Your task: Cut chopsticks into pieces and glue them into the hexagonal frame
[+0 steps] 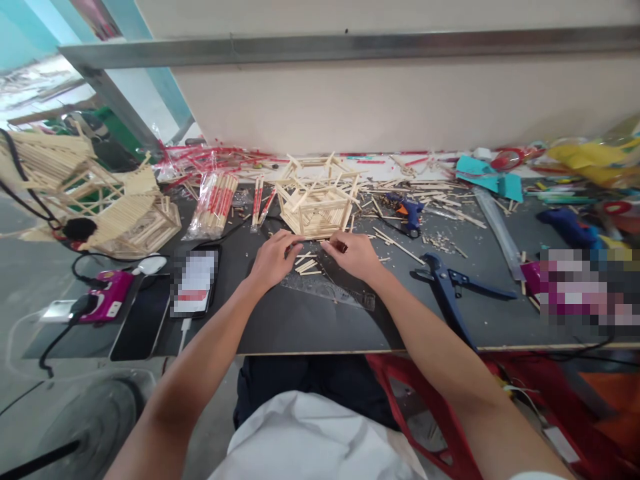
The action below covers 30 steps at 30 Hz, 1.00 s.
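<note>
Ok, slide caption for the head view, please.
Bare left hand and right hand at the near edge of a pale wooden stick frame on a dark grey table.

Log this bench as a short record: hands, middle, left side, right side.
Left hand: at the stick frame's near edge; grip unclear
Right hand: at the same edge; grip unclear
Near the hands: short sticks, clear ruler
Left side: two phones, purple power strip, bagged sticks
Right side: blue cutter, glue gun
</note>
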Tool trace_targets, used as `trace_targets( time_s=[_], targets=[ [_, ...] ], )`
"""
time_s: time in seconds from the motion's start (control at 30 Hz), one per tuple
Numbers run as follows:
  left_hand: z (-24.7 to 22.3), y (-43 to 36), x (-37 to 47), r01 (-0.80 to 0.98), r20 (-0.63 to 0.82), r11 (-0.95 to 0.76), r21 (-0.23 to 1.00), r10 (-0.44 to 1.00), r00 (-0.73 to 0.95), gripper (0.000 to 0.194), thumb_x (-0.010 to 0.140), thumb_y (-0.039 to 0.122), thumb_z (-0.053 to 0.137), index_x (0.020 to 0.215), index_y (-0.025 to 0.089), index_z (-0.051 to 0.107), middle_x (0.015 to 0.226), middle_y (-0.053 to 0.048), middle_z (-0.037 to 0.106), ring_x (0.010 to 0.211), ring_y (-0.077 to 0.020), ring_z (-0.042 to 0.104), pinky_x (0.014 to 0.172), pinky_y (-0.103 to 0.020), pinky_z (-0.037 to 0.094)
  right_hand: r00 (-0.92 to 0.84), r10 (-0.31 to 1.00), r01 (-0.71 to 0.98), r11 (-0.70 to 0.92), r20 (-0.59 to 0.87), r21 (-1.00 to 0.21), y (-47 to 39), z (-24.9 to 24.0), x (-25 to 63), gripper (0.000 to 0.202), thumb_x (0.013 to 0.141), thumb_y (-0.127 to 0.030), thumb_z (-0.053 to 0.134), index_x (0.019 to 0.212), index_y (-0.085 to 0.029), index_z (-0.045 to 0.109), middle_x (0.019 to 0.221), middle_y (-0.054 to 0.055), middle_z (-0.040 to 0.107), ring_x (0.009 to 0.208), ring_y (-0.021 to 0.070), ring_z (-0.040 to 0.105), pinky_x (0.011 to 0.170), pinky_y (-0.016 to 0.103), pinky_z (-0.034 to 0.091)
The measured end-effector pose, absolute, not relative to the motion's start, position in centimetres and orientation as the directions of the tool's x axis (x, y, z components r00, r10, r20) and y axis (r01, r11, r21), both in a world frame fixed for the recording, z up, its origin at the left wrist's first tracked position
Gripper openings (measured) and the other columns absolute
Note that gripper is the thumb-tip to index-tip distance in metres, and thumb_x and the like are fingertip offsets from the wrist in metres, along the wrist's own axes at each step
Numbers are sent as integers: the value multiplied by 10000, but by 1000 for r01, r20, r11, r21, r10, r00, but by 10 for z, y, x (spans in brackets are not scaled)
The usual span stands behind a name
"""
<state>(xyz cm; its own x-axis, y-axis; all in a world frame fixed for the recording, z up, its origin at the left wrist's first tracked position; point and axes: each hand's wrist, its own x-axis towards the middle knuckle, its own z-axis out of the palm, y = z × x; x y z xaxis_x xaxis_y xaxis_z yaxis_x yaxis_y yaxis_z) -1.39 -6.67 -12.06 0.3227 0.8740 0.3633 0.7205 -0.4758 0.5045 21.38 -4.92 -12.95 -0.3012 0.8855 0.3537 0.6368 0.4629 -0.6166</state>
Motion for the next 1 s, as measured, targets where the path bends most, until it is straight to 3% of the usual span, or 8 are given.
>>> trace_targets(
  time_s=[0.53, 0.7, 0.87, 1.0],
  targets=[
    [-124, -67, -14, 720, 324, -450, 529, 891, 319, 263, 996, 302, 507, 1136, 185, 696, 1024, -66, 668, 852, -174, 640, 738, -276, 483, -82, 926, 744, 303, 369, -595, -42, -130, 224, 190, 903, -339, 562, 822, -210, 675, 741, 30, 716, 675, 183, 639, 664, 287, 414],
    [-116, -71, -14, 806, 177, -402, 435, 916, 361, 295, 1003, 377, 505, 1147, 202, 694, 1108, -70, 658, 1041, -230, 627, 821, -321, 496, -83, 946, 745, 268, 313, -611, -39, -127, 229, 194, 890, -317, 565, 755, -200, 641, 691, 37, 669, 640, 181, 614, 640, 291, 413],
    [-112, -75, -11, 815, 57, -483, 321, 868, 492, 511, 902, 564, 613, 1203, 157, 677, 1178, -123, 618, 1114, -309, 564, 970, -450, 472, -77, 950, 757, 254, 303, -602, -36, -127, 237, 166, 881, -282, 574, 759, -193, 643, 689, 37, 658, 640, 178, 604, 638, 289, 412],
    [-114, -79, -6, 801, 50, -496, 336, 858, 511, 427, 913, 462, 643, 1196, 143, 675, 1131, -122, 623, 1088, -296, 568, 965, -438, 478, -117, 941, 763, 290, 317, -578, -35, -127, 237, 169, 886, -280, 575, 764, -188, 648, 705, 43, 665, 658, 178, 608, 646, 286, 420]
  ],
)
